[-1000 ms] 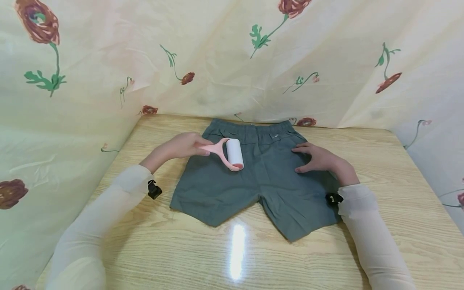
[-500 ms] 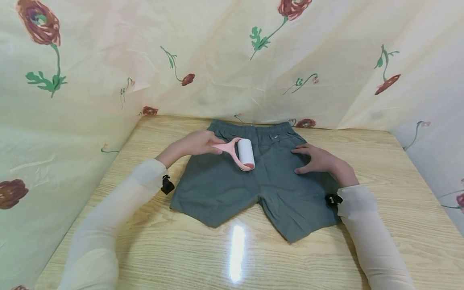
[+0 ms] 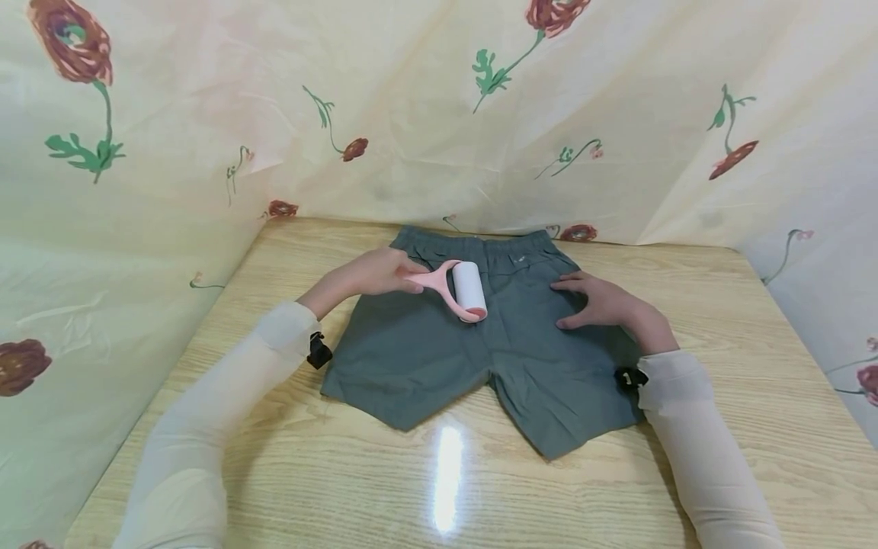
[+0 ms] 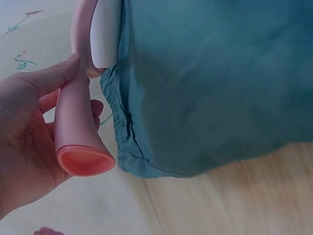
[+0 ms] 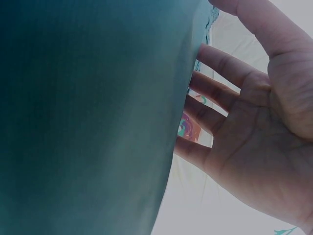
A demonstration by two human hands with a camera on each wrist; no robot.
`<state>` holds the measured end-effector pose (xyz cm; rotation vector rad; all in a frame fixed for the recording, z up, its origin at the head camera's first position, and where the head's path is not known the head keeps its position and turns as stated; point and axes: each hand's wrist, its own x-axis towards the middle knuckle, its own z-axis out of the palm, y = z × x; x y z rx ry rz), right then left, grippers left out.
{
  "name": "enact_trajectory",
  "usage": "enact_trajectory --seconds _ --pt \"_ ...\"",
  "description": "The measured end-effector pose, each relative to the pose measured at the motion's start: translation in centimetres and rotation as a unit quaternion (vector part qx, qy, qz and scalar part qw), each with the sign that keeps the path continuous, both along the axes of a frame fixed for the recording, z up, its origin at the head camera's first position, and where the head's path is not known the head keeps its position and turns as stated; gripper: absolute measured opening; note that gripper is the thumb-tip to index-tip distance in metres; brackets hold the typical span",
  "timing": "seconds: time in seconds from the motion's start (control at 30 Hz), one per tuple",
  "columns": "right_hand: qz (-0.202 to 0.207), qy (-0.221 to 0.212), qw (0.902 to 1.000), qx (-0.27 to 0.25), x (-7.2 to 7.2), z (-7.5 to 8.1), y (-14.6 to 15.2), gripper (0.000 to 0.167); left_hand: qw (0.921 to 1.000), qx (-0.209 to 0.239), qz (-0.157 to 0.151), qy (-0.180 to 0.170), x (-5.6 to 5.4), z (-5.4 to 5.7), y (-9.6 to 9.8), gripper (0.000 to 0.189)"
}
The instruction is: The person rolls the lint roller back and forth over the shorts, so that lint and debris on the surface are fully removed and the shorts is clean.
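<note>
Hands: both bare, reaching in from the lower left and lower right of the head view.
Left hand: at centre left, thumb and fingers closed round the handle of a roller; left hand (image 3: 373,273) has firm hold of it, thumb along one side.
Right hand: at centre right, fingers spread and a little bent; right hand (image 3: 600,300) grips nothing, its fingertips touching the shorts.
Roller: just above the middle of the frame, pink fork with a white drum; roller (image 3: 469,290) lies over the shorts, drum slightly tilted from upright, handle pointing left. In the left wrist view the handle's open end faces the camera.
Shorts: grey-green, spread across the middle of the frame; shorts (image 3: 425,343) have the gathered waistband at the top, the legs parting towards the bottom, and a small pale mark near the waistband's right end.
Sleeves: pale, left sleeve (image 3: 213,404) and right sleeve (image 3: 700,427), each with a small black device by the cuff.
Table: wood-grained, table (image 3: 343,488) with a bright reflection at bottom centre.
Cloth: cream with red flowers and green stems; cloth (image 3: 411,99) fills the top and both sides.
</note>
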<state>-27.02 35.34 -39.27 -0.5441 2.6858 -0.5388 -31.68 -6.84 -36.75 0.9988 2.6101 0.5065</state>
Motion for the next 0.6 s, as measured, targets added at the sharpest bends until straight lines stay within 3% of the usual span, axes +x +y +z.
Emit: enact_trajectory --seconds 0.2,0.43,0.6 --pt "-0.001 0.004 1.0000 0.001 -0.1 0.0 0.0 0.078 0.9994 0.016 0.019 -0.024 0.4 -0.4 -1.3 0.051" --pt "0.002 0.002 1.0000 0.002 -0.1 0.0 -0.1 0.079 0.9998 0.014 0.009 -0.013 0.9 -0.2 -2.9 0.051" --pt "-0.001 -0.002 1.0000 0.001 -0.1 0.1 -0.1 0.079 0.9997 0.012 0.018 -0.013 1.3 -0.1 -4.0 0.051"
